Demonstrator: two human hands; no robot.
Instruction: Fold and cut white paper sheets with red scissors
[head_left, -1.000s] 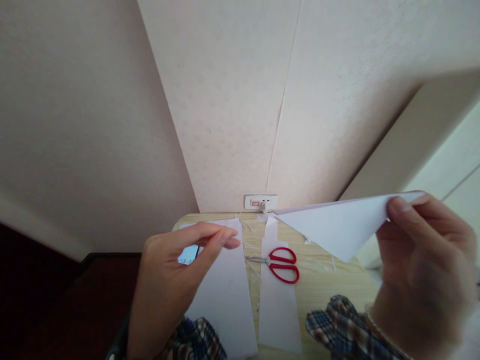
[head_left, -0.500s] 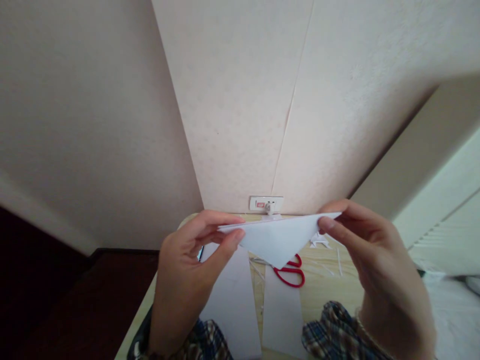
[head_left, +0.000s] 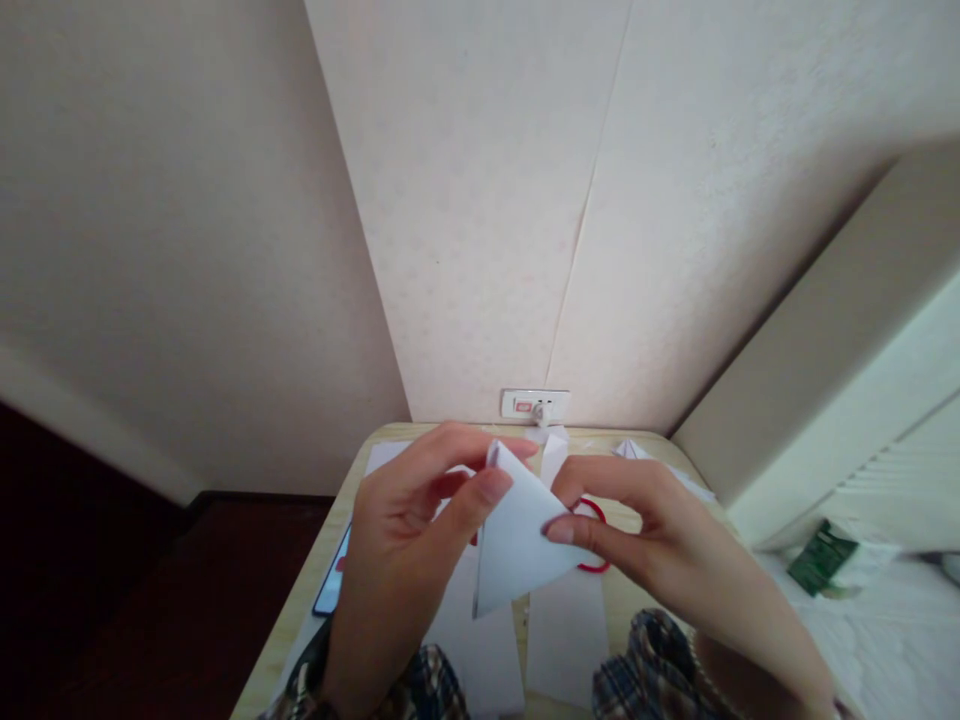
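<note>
A white folded paper triangle (head_left: 517, 545) is held in the air above a small wooden table (head_left: 645, 600). My left hand (head_left: 409, 545) pinches its top corner between thumb and fingers. My right hand (head_left: 645, 540) grips its right side, fingers closed on the paper. Red-handled scissors (head_left: 592, 515) lie on the table behind the paper, mostly hidden by it and my right hand. Two long white paper strips (head_left: 562, 640) lie flat below the hands.
A phone (head_left: 334, 590) lies at the table's left edge. A wall socket (head_left: 534, 405) sits just behind the table in the room corner. Paper scraps (head_left: 630, 450) lie at the back right. A green packet (head_left: 821, 555) rests on a white surface to the right.
My right hand carried the paper in from the right, and my left hand took hold of it. Both hands have since come closer together, and the triangle is now smaller and narrower.
</note>
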